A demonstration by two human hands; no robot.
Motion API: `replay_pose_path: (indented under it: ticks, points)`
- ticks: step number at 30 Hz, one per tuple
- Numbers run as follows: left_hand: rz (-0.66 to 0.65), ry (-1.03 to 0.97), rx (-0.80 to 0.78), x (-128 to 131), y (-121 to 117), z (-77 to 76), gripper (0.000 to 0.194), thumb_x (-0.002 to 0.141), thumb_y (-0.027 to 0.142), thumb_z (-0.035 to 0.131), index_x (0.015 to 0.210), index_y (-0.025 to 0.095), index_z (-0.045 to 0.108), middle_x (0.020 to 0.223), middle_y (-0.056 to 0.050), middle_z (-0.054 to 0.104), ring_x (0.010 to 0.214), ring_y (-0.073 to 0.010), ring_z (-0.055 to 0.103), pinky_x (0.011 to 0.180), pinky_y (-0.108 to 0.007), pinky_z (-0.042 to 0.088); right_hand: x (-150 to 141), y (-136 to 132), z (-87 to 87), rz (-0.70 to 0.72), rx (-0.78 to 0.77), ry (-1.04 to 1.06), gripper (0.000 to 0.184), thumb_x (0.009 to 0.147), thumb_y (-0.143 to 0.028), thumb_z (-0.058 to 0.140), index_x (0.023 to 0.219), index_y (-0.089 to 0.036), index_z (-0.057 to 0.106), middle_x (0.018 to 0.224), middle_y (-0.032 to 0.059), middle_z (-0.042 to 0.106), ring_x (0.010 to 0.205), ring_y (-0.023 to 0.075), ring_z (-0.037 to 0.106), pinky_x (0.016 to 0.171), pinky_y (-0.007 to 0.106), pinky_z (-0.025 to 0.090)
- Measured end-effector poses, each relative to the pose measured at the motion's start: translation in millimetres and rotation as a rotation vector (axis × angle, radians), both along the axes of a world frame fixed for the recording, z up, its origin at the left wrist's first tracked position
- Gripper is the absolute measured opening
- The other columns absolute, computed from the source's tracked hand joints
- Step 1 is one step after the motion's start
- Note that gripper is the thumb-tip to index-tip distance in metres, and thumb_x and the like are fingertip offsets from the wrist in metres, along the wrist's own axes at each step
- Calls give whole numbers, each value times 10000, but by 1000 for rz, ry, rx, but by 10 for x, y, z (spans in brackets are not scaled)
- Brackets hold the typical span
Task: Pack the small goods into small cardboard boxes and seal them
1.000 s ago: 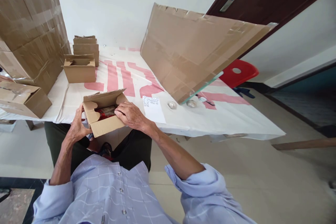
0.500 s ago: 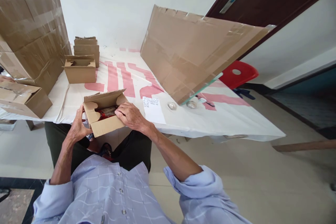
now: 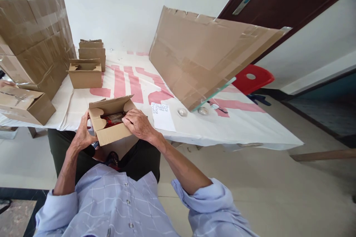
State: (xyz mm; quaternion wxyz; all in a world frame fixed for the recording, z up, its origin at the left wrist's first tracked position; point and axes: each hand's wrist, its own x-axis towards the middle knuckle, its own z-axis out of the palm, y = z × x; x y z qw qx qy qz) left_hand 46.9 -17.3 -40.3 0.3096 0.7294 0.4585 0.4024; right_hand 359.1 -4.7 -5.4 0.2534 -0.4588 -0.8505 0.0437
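Observation:
A small cardboard box (image 3: 116, 136) with its lid flap raised is held tilted at the table's front edge, above my lap. My left hand (image 3: 82, 134) grips its left end, fingers behind and thumb underneath. Over the right end lies my right hand (image 3: 138, 121), its fingers curled over the rim at the opening; the fingertips are partly hidden. Inside the box shows a red and brownish packed item (image 3: 113, 119), whose kind I cannot make out.
Several small open boxes (image 3: 85, 77) stand in a row at the back left, beside stacked large cartons (image 3: 41, 44). A closed carton (image 3: 25, 104) sits at the left, near another person's hand (image 3: 4, 83). A large cardboard sheet (image 3: 205, 52) leans right of a marked paper (image 3: 163, 118) and tape rolls (image 3: 182, 112).
Both hands and the box stay nearly in place. My right forearm and sleeve have shifted slightly to the left.

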Motion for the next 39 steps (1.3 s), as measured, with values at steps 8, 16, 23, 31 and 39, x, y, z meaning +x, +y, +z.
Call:
replay_pose_path:
  ticks: [8, 16, 23, 31, 39]
  points:
    - [18, 10, -9, -8, 7, -18, 1371, 703, 463, 1011, 1823, 326, 232, 1735, -205, 455, 1592, -462, 514, 1046, -532, 637, -12, -17, -102, 13, 90, 80, 428, 1167, -301, 519, 850, -236, 800, 959, 97, 823, 1035, 273, 700, 1033, 452, 531]
    - [19, 5, 0, -7, 9, -13, 1366, 697, 459, 1010, 1820, 302, 249, 1730, -215, 472, 1582, -471, 523, 1046, -544, 648, -16, -5, -120, 8, 123, 89, 400, 1160, -292, 555, 838, -239, 786, 947, 90, 819, 1010, 263, 703, 1016, 433, 525]
    - [13, 11, 7, -19, 15, -29, 1365, 702, 459, 1009, 1823, 327, 241, 1711, -207, 482, 1579, -467, 528, 1036, -539, 646, -19, -10, -126, -4, 118, 84, 425, 1169, -299, 535, 840, -236, 796, 939, 91, 815, 1011, 263, 689, 1011, 435, 518]
    - [19, 17, -17, -5, 8, -1, 1380, 694, 477, 1012, 1823, 316, 234, 1717, -210, 472, 1590, -474, 514, 1050, -544, 638, -15, -1, -129, -2, 122, 77, 421, 1166, -297, 537, 843, -233, 799, 949, 93, 818, 1008, 266, 694, 1010, 437, 519]
    - [20, 6, -13, -7, 8, -13, 1368, 695, 465, 1004, 1822, 329, 241, 1709, -202, 477, 1580, -471, 519, 1044, -551, 645, -14, -2, -133, 3, 127, 78, 442, 1175, -306, 512, 843, -238, 796, 951, 95, 816, 1020, 267, 689, 1016, 440, 518]
